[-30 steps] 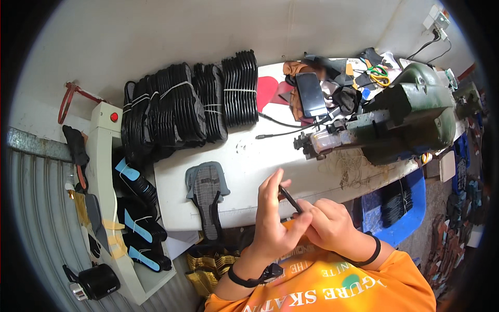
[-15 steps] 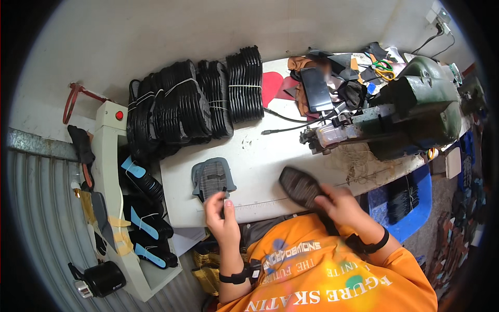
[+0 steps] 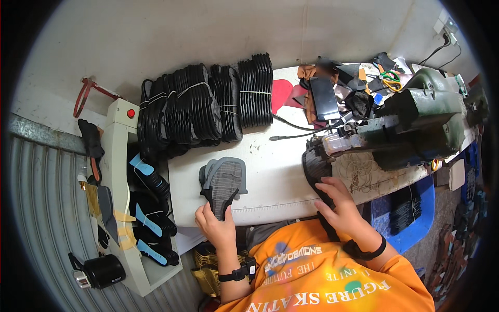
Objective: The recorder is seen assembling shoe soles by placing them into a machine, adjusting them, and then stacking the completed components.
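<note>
Nearest, left hand (image 3: 215, 224) pinches the near tip of a grey-and-black fabric shoe piece (image 3: 223, 181) lying on the white worktable (image 3: 270, 171). Right of it, right hand (image 3: 337, 205) presses spread fingers on a black ribbed sole piece (image 3: 315, 171). Beyond, bundled black soles (image 3: 202, 106) line the table's far edge.

I'm at my bench in a small shoe-making workshop — bundled stacks of black soles (image 3: 208, 106) line the back of the white worktable (image 3: 270, 171), a heavy green sewing machine (image 3: 416, 122) sits to my right, leather scraps (image 3: 332, 86) pile beside it, and more soles fill a side rack (image 3: 117, 156) against corrugated metal sheeting (image 3: 41, 218).
</note>
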{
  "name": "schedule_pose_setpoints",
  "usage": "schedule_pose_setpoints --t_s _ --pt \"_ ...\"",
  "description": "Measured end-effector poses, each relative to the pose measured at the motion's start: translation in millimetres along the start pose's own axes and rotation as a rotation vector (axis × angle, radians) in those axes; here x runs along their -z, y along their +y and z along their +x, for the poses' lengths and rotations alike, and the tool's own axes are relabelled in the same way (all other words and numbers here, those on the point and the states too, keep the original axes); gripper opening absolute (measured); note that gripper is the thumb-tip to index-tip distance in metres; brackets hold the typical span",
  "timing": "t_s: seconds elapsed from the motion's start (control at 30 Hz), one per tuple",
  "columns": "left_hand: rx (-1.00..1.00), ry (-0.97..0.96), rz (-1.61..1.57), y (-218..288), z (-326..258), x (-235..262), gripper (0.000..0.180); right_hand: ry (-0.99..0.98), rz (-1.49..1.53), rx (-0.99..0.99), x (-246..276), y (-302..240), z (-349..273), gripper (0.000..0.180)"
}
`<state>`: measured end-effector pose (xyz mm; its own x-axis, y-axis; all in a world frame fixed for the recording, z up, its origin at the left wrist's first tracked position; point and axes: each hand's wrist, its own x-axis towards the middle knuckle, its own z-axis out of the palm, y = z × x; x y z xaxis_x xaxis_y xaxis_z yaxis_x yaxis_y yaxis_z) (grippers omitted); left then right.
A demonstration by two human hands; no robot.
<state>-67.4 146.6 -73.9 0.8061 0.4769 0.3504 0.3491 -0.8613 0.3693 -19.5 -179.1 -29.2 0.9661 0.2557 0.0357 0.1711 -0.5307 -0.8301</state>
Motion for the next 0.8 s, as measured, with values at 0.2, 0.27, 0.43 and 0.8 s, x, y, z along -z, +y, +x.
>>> schedule_pose_setpoints --t_s 0.2,0.27,0.43,0.8 --pt "0.292 -0.270 -0.406 31.9 12.6 29.3 0.047 -0.072 0.317 -0.133 4.3 3.2 -4.5 0.038" --pt "0.166 -0.335 -1.004 54.7 10.5 42.2 0.051 -0.201 0.608 -0.310 7.2 2.8 -6.8 0.034" --pt "0.233 -0.879 -1.617 118.0 4.8 81.8 0.050 -0.261 1.091 -0.302 6.4 -41.0 18.0 0.051" --pt "0.247 -1.084 -1.731 185.5 -35.3 82.0 0.033 -0.120 1.128 -0.349 36.6 -87.4 -8.7 0.056"
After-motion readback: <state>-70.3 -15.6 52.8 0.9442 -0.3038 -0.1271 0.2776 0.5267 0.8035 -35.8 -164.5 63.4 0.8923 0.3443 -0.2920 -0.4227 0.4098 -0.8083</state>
